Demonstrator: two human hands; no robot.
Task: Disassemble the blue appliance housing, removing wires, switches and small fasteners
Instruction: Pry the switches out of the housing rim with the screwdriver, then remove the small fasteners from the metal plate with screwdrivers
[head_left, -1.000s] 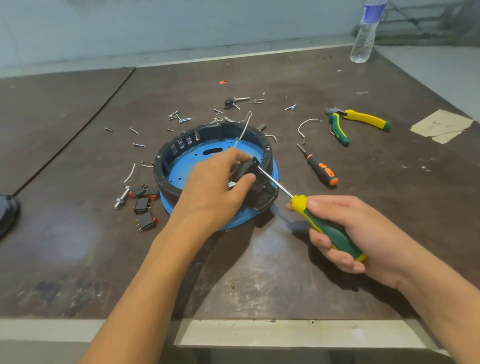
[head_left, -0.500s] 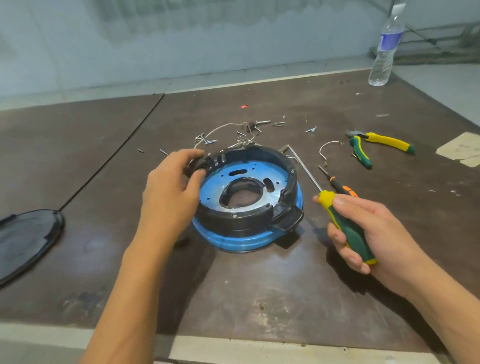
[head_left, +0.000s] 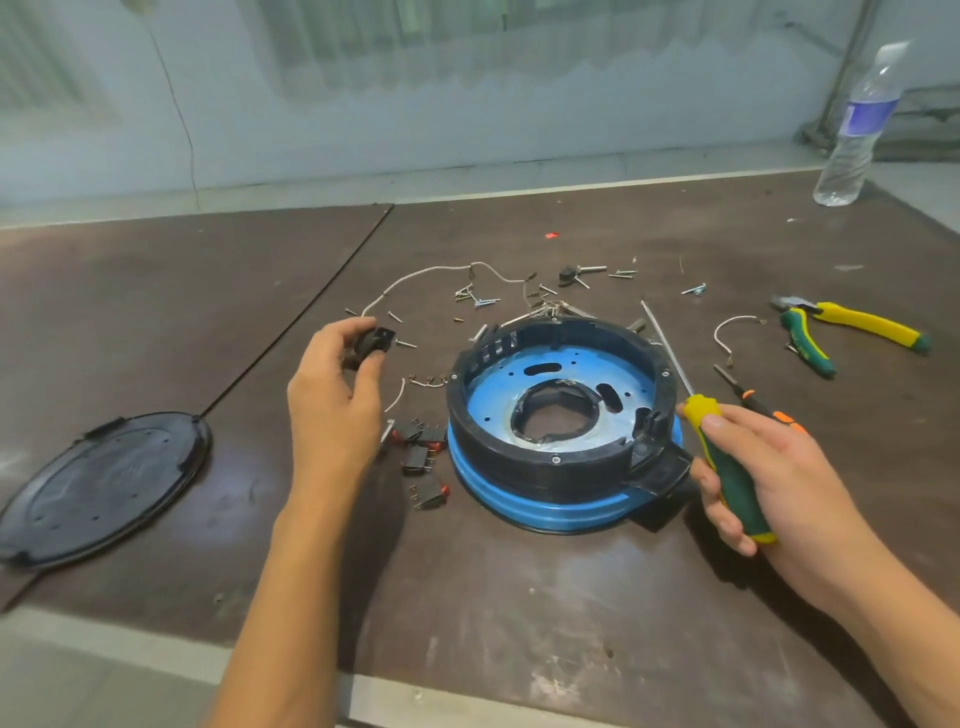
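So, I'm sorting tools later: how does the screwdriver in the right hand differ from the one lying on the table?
The green-and-yellow screwdriver is gripped in the right hand; the black-and-orange screwdriver lies flat on the table. The green-and-yellow screwdriver has the longer shaft and thicker handle; the black-and-orange screwdriver looks slimmer and shorter. Both point their tips away from the person and leftward.

Pinches a small black part (head_left: 375, 340) in the raised left hand (head_left: 332, 400); grips a screwdriver (head_left: 702, 411) in the right hand (head_left: 779, 467)
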